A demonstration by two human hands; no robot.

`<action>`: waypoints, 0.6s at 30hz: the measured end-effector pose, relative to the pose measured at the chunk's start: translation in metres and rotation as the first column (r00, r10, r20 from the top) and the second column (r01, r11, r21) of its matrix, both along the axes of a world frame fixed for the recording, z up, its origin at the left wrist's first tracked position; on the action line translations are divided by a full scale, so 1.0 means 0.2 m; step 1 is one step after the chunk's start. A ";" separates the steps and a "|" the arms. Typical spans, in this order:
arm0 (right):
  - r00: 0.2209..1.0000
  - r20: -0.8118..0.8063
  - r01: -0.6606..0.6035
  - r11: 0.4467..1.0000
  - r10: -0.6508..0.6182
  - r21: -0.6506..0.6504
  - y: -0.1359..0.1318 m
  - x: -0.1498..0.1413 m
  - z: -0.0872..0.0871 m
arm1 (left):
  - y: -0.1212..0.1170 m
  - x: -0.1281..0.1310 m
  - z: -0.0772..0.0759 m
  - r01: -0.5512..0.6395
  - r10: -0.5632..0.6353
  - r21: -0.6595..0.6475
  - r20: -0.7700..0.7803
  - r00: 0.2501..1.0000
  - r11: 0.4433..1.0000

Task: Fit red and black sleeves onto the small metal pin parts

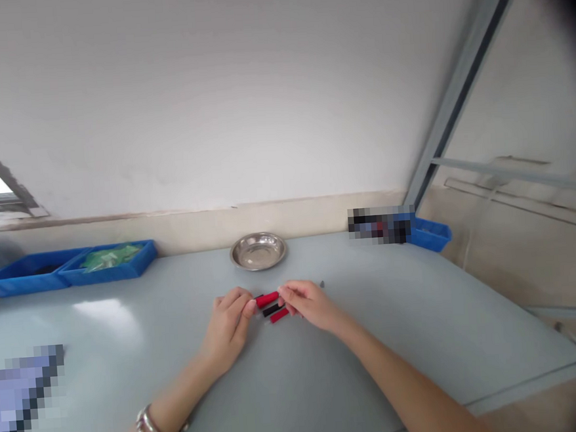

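My left hand (231, 326) pinches the left end of a slim red tube-like piece (267, 300), just above the table. At its right end the fingers of my right hand (310, 302) are closed on the same piece. Below it lie a black tube-like piece (273, 310) and a second red one (279, 316), both partly hidden by my right fingers. Their exact kind is too small to make out. A small dark tip (322, 284) shows just past my right hand.
A shiny metal dish (258, 251) stands by the wall. Blue bins (31, 281) sit at the back left, one with green plastic bags (110, 256). Another blue bin (430, 234) is at the back right, beside a pixelated dark object (380, 226). A pixelated purple item (19, 399) lies left.
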State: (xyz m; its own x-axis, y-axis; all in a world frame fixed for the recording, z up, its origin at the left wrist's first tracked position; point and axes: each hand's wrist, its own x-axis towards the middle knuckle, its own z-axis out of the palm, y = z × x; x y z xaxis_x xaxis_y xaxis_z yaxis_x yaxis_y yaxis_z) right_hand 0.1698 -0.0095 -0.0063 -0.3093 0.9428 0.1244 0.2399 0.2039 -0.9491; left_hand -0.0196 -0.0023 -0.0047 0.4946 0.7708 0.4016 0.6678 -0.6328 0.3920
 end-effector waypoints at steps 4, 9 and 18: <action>1.000 -0.013 0.001 1.000 -0.001 -0.016 0.00 0.00 0.00 | 0.00 0.00 0.00 0.004 -0.004 0.008 -0.023 1.000 1.000; 1.000 -0.016 0.002 1.000 -0.002 0.009 0.00 0.00 -0.01 | 0.01 -0.01 -0.01 0.012 -0.012 0.008 -0.020 1.000 1.000; 1.000 0.002 0.025 1.000 -0.025 0.014 0.00 -0.01 0.00 | 0.01 -0.01 -0.01 0.010 -0.010 -0.009 -0.009 1.000 1.000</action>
